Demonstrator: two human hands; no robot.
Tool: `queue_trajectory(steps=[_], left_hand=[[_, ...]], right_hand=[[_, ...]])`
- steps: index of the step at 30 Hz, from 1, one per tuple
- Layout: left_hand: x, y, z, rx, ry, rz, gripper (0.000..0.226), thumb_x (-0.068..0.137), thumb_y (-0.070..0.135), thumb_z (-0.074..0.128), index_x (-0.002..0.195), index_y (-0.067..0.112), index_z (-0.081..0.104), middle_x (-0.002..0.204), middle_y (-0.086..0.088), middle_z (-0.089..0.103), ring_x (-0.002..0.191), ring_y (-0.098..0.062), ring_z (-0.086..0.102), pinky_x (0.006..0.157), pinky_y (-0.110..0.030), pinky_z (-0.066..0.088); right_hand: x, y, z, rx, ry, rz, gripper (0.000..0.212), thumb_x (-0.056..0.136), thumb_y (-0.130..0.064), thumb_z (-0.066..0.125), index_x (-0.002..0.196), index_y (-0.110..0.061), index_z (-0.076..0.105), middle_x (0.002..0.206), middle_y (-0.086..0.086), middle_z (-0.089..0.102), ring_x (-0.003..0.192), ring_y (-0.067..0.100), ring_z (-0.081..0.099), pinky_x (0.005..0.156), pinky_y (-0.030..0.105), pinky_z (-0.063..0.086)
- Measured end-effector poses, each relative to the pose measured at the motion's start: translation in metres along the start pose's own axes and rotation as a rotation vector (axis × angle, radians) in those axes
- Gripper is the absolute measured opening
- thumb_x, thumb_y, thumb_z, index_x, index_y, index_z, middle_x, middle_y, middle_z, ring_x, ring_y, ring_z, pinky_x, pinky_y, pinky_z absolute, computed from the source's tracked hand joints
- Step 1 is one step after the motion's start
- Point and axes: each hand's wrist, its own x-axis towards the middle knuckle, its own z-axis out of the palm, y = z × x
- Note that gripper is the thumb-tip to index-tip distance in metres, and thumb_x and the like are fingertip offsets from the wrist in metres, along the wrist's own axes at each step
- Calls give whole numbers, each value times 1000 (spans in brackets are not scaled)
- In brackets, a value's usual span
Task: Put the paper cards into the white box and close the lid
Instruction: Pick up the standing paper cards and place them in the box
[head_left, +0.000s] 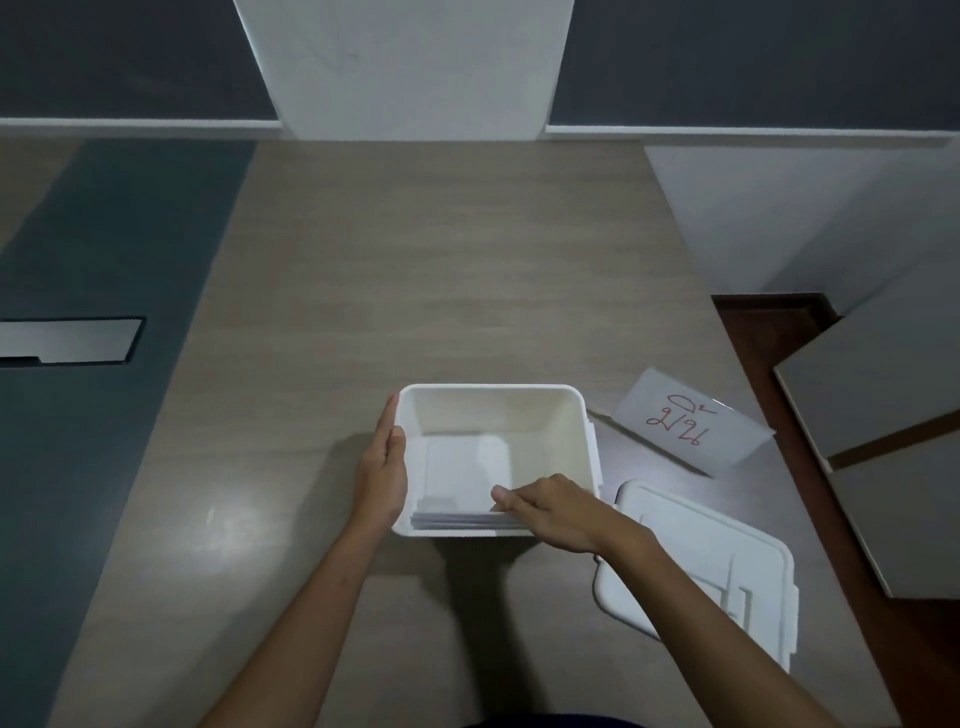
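Observation:
The white box (519, 395) stands open on the wooden table, just ahead of me. A stack of white paper cards (457, 488) leans inside it against the near wall, its edges showing at the near rim. My right hand (550, 512) reaches over the near rim, fingers pinched on the right end of the stack. My left hand (382, 475) lies flat against the outside of the box's left wall, holding it steady. The white lid (706, 566) lies flat on the table to the right of the box, apart from it.
A clear stand with a white card with red handwriting (685, 418) sits on the table right of the box, beyond the lid. The table's right edge runs close to the lid, with dark floor (779, 343) and grey cabinet panels (883, 374) past it.

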Motion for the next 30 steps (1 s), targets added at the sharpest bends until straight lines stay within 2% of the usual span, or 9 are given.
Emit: queue_trajectory(steps=[4,7,10,12,15,19,25,27,30], left_hand=[[6,-1,8,39,1,8,43,99,35,32,134,60,33,126,24,46,113,-1,45,94,-21,30],[11,-1,11,56,-6,27,43,99,34,32,134,60,32,127,24,45,114,0,43,95,-22,31],[13,0,14,49,-11,40,44,99,33,33,135,57,33,130,24,44,117,2,42,96,-21,31],[14,0,16,26,-18,48,44,100,30,34,137,54,34,133,24,43,119,5,40,97,-17,29],[15,2,18,8,-38,53,44,100,29,34,137,52,36,134,26,43,120,6,40,97,-16,28],[17,3,19,-4,-44,59,44,100,29,35,138,49,37,135,25,44,121,5,41,97,-16,28],[15,4,18,-3,-32,56,42,100,31,36,138,48,38,135,27,42,122,4,41,99,-18,28],[15,6,18,-9,-30,58,42,100,32,37,140,45,39,134,26,43,122,2,42,99,-20,29],[16,6,18,-17,-36,49,42,101,32,38,141,43,39,130,23,47,118,1,44,96,-19,30]], right_hand=[[-7,2,-11,54,51,-50,56,93,-66,36,63,-24,56,63,-6,56,62,12,52,66,31,44],[-8,21,-42,148,533,-147,20,92,-43,60,97,-29,73,93,-19,67,84,-1,61,80,20,49],[-7,69,-87,-64,1013,40,37,87,-24,70,123,-14,63,123,4,65,115,23,54,98,26,38],[-8,105,-112,-146,939,313,56,87,-22,71,137,-9,50,137,13,56,131,34,43,111,40,31],[-6,139,-122,-206,773,527,51,88,-23,71,135,-12,55,124,16,67,123,35,54,109,48,32],[-8,139,-120,-106,855,474,24,91,-16,66,114,-11,69,106,15,75,88,31,71,67,28,52],[-21,45,-137,-22,1214,-11,22,93,-19,67,112,-10,70,102,9,75,84,22,70,70,19,55],[-27,5,-133,-20,1217,-211,20,91,-17,69,109,-10,71,98,1,73,80,8,62,70,1,44],[-24,-33,-107,-102,1040,-393,20,87,-14,70,106,-10,74,98,5,76,81,14,67,78,20,53]])
